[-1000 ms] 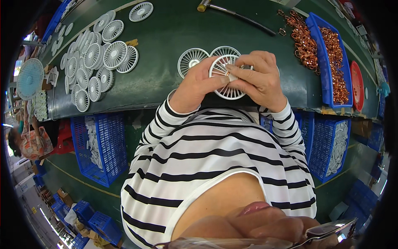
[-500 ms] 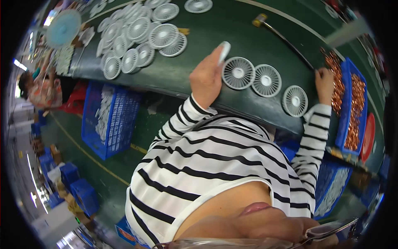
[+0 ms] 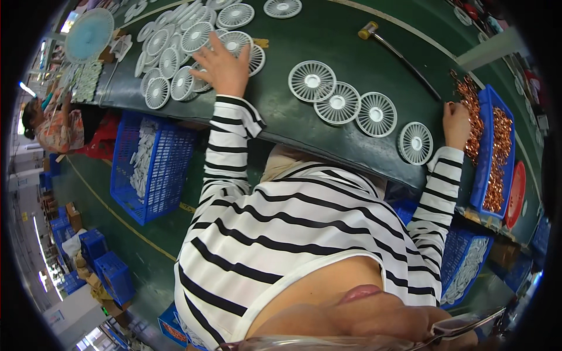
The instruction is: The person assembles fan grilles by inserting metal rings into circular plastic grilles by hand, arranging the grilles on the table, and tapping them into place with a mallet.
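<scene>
My left hand [image 3: 227,69] is open, fingers spread, over the near edge of a heap of white round slotted grilles [image 3: 199,36]; it touches or hovers just above them, which I cannot tell. In front of me several more grilles lie flat in a slanting row. The leftmost grille [image 3: 312,81] overlaps its neighbour [image 3: 338,103], and the rightmost grille [image 3: 416,143] lies apart. My right hand [image 3: 456,126] is closed, fingertips pinched together beside a loose pile of small copper-coloured parts [image 3: 472,117]. Whatever is between those fingertips is too small to make out.
A hammer with a yellowish head [image 3: 367,30] lies across the green table [image 3: 281,93], its handle end near my right hand. A blue tray [image 3: 483,158] of copper-coloured parts stands at right, beside a red dish [image 3: 515,196]. Left below is a blue crate [image 3: 158,169]; another person [image 3: 55,126] sits beyond.
My left hand has let go of a white grille, now at the left end of the row, and moved left to the heap, fingers spreading. My right hand has barely moved.
</scene>
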Demonstrator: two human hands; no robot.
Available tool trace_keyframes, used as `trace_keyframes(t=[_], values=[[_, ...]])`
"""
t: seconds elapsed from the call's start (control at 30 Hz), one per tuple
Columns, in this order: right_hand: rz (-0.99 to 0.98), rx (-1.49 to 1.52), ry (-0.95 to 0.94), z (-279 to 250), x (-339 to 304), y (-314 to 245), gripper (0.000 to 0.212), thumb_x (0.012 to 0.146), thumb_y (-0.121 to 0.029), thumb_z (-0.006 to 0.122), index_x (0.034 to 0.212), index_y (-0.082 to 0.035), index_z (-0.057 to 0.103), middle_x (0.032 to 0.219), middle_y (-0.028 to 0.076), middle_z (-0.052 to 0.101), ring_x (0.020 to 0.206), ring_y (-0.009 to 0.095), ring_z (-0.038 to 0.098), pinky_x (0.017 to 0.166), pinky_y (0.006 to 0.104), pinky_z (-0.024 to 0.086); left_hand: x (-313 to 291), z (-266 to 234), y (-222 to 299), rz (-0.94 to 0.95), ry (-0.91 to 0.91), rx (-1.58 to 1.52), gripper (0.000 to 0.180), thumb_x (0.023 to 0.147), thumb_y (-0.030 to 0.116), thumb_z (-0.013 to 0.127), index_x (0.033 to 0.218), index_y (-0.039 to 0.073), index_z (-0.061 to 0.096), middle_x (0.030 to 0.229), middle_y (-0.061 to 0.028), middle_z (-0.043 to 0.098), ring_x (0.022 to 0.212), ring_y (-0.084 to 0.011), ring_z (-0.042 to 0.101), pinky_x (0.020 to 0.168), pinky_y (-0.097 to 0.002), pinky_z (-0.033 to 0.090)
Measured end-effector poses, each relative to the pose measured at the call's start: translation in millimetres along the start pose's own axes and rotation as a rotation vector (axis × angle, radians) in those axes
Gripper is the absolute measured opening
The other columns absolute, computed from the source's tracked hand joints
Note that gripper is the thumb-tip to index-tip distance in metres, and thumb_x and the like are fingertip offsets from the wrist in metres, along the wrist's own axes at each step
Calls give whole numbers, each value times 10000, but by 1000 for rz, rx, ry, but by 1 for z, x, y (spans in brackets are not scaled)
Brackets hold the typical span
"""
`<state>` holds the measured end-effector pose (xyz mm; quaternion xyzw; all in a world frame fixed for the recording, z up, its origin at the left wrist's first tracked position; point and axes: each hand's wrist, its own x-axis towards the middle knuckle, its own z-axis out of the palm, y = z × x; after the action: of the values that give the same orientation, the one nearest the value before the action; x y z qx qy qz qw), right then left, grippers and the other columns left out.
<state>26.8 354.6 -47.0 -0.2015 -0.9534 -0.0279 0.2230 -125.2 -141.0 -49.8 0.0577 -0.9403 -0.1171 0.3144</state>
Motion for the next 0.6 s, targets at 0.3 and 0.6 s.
trace_keyframes(t=[0.3, 0.6], values=[[-272, 439, 445, -44, -21, -53, 104, 820, -108, 709, 895, -54, 662, 908, 100, 643, 825, 286, 620, 714, 362, 499, -10, -23, 19, 251, 228, -424, 666, 777, 72, 696, 1380, 39, 415, 1157, -231, 512, 1089, -383, 484, 915, -418, 413], [-509, 618, 553, -92, -59, -121, 214, 683, -14, 787, 863, -51, 676, 834, 69, 617, 726, 249, 591, 615, 335, 477, -66, -62, 93, -11, 8, -1094, 187, 884, 155, 691, 973, 22, 596, 842, -21, 591, 750, -88, 527, 671, -253, 448]])
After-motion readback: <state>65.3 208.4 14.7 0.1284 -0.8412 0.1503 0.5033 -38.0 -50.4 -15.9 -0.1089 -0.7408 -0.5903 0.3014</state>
